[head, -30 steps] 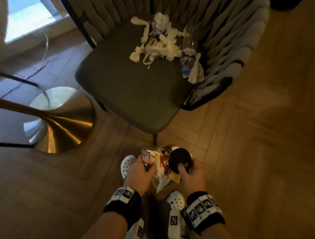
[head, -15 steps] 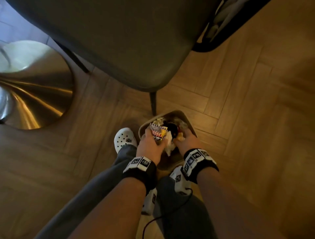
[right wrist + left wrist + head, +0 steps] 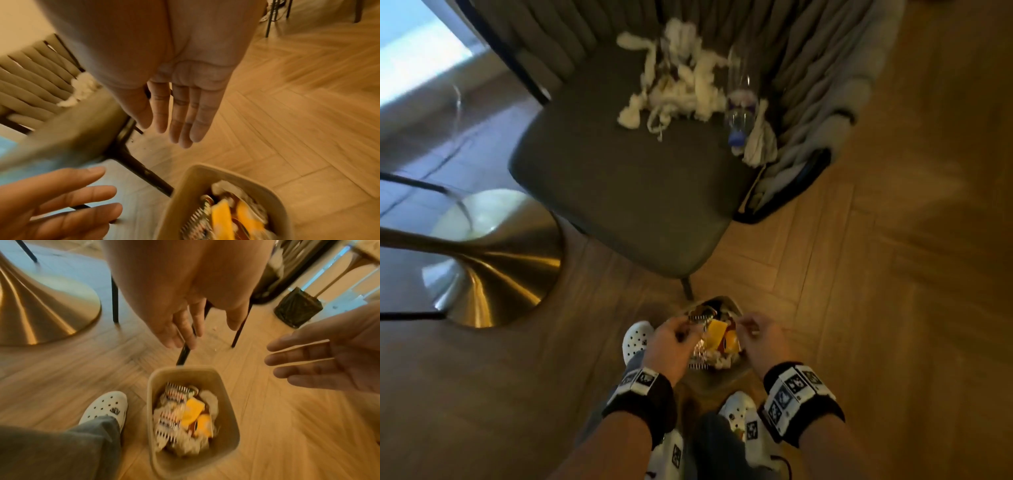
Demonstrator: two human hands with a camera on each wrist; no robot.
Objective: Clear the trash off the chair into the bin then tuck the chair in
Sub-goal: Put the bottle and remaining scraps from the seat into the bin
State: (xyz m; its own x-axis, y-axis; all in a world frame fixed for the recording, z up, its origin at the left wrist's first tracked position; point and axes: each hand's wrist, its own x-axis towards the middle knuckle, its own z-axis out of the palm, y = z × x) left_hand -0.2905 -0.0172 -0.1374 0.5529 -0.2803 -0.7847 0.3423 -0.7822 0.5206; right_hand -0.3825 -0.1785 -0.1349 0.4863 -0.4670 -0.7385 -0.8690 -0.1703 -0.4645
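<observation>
Head view: left hand (image 3: 671, 339) and right hand (image 3: 760, 339) spread empty over full bin (image 3: 736, 310) at 6 o'clock, tissues (image 3: 674, 92) and bottle (image 3: 741, 113) on chair (image 3: 619, 192) at 12; overfilling risks spill.

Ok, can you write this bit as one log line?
left hand open | right hand open | bin has wrappers | chair: tissues, bottle left

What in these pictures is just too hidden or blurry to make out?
- Plastic bottle on the chair: head view, motion blur hides its label.
- Bin bottom: left wrist view, wrappers cover it.
- Chair back top: head view, cut by the frame edge.
- Bin's near side: right wrist view, cut off below.
</observation>
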